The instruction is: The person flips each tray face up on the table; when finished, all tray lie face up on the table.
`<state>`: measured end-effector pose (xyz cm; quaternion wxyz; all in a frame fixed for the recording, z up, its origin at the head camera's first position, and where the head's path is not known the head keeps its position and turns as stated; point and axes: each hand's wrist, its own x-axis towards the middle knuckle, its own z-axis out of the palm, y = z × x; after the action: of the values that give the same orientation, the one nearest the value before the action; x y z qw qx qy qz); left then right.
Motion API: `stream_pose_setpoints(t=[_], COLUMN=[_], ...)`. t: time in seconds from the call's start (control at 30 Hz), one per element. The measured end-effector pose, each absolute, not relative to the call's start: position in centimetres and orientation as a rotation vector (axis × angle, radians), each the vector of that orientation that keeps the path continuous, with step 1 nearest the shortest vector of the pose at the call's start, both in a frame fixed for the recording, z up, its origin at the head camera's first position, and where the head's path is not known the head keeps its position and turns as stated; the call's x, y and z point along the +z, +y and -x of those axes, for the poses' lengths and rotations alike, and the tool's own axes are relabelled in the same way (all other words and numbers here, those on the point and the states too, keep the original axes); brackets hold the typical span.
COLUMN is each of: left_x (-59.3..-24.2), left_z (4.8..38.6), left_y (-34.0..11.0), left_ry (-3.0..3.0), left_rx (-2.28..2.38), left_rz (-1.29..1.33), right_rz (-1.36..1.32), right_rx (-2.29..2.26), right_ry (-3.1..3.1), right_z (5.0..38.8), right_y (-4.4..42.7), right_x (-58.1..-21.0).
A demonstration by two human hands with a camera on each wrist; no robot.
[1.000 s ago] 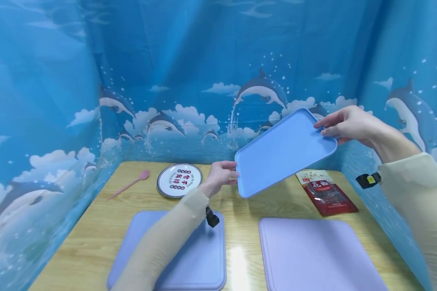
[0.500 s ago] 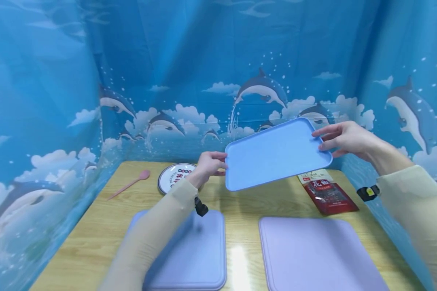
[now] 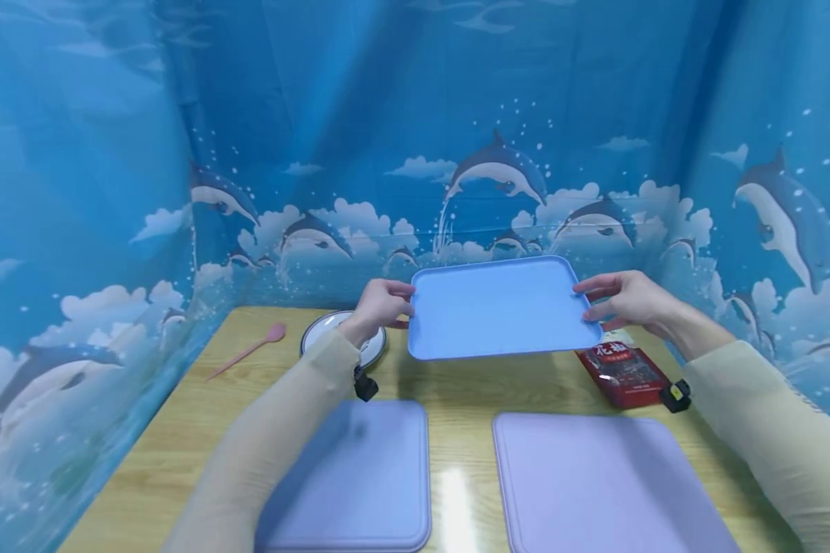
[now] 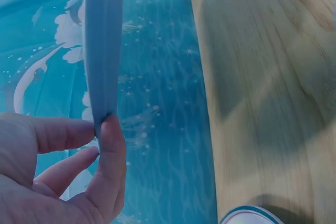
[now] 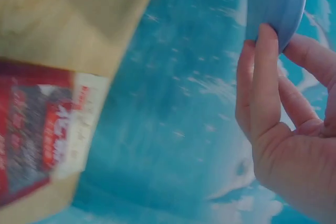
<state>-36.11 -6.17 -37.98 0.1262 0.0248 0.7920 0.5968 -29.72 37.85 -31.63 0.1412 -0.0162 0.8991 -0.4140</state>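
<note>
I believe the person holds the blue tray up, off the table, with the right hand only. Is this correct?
Not only the right hand: the head view shows the left hand pinching the opposite end of the blue tray too. It is indeed off the table.

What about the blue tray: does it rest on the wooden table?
No, the left grip and right grip hold the blue tray by its ends, above the wooden table.

My flat rectangular tray is plain light blue, and my long fabric sleeves are cream. I see 1 periwinkle rectangular mat and 1 pale lilac rectangular mat. The thin long-handled spoon is pink. The blue hanging curtain has a dolphin-and-white-cloud print.
</note>
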Motion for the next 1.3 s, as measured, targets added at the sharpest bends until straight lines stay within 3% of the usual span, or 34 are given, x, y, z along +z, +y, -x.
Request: stream_pose_setpoints(t=[0.57, 0.8, 1.03, 1.17, 1.3], left_x=[-42.8, -48.3, -47.4, -50.7, -51.0], left_z=[36.8, 41.0, 39.7, 42.5, 42.5], left_y=[-5.7, -5.7, -4.7, -4.6, -4.3], left_ry=[2.518, 2.715, 2.807, 2.858, 2.855], left_rx=[1.442, 1.177, 0.955, 0.882, 0.889], left_rz=[0.043, -0.067, -0.049, -0.052, -0.015], right_rz=[-0.038, -0.076, -0.032, -0.082, -0.130], right_rx=[-1.299, -1.244, -1.203, -1.148, -1.133], right_ry=[2.454, 2.500, 2.550, 2.577, 2.584], right_z=[30.9, 31.3, 31.3, 31.5, 31.4], right_y=[36.6, 35.9, 35.5, 35.3, 35.2], right_x=[-42.3, -43.9, -44.8, -45.3, -45.3])
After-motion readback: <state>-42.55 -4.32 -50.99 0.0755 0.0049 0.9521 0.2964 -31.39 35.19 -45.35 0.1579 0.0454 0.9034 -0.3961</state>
